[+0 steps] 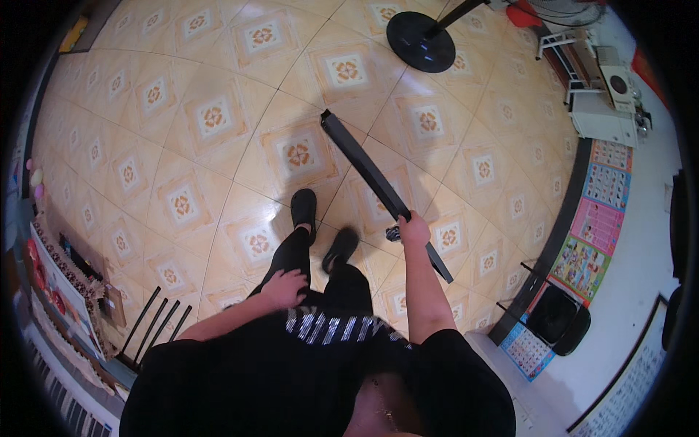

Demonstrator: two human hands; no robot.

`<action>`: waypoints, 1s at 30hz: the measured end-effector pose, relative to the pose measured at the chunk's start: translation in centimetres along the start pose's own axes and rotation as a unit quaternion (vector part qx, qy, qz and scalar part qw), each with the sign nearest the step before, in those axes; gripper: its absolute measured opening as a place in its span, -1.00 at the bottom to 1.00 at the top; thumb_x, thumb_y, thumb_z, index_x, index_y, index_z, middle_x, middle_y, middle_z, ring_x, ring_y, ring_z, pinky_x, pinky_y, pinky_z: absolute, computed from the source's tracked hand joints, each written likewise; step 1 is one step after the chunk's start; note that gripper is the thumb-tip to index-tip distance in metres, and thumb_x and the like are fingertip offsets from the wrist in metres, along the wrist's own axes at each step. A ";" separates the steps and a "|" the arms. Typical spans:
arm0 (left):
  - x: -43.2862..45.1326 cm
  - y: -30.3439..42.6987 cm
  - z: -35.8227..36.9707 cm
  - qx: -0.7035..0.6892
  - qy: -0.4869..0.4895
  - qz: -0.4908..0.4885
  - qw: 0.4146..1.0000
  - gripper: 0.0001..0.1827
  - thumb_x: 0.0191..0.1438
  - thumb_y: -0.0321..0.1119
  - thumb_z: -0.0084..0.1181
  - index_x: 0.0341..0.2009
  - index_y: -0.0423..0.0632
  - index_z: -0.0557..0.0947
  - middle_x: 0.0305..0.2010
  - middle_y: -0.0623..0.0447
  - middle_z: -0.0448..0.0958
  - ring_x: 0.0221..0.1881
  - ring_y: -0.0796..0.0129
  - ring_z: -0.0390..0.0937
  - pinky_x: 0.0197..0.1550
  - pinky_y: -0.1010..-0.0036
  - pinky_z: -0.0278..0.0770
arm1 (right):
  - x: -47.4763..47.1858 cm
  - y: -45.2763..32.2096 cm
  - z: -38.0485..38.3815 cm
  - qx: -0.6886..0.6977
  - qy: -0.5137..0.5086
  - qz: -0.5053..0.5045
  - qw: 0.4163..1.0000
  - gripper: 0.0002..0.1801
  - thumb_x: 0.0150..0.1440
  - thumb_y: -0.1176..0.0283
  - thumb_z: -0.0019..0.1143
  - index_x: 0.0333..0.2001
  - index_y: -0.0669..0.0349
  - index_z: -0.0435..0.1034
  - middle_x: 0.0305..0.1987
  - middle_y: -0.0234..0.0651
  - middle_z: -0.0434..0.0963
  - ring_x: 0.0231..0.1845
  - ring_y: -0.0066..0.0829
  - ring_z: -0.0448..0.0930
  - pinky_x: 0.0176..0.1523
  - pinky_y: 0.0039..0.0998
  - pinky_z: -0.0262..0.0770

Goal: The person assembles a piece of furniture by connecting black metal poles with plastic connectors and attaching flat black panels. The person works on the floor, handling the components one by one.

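In my right hand [416, 229] is a long, straight black bar [363, 164], gripped nearer its lower end. It slants across the view from upper left to lower right, and its far end looks hollow. Beside my right fingers shows a small dark, shiny thing [392, 234]; what it is and whether I hold it too cannot be told. My left hand [286, 288] holds nothing and hangs in front of my black trousers, fingers slightly apart. Below are my feet in black clogs [303, 207] on the patterned tile floor [213, 117].
A pedestal fan's round black base [420, 42] stands ahead. Along the right wall are a white cabinet [603, 117], colourful posters [599, 218] and a black chair [554, 317]. At left are a cloth-edged table [71, 289] and several thin black legs [158, 322].
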State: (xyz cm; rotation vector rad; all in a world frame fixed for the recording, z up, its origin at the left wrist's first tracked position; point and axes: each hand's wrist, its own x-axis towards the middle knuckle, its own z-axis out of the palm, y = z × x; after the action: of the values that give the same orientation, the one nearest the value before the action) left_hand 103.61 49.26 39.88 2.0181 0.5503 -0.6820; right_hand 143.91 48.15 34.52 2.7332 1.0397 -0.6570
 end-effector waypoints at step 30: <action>6.6 6.7 3.0 -0.200 0.088 -0.130 0.967 -0.58 0.00 -0.10 0.13 -0.04 0.03 0.58 0.17 0.14 0.43 0.34 0.27 0.18 0.35 0.00 -0.01 | 19.4 -1.7 7.4 -0.053 -0.026 -0.028 0.998 -0.62 0.08 0.05 0.10 -0.18 0.10 0.45 -0.27 -0.12 0.61 -0.22 -0.03 0.61 -0.19 -0.07 0.52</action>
State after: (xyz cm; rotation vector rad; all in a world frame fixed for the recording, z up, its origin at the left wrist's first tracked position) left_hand 111.91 44.11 38.37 1.6480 0.9894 -0.4970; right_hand 153.14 58.97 19.26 2.5918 1.1104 -0.6566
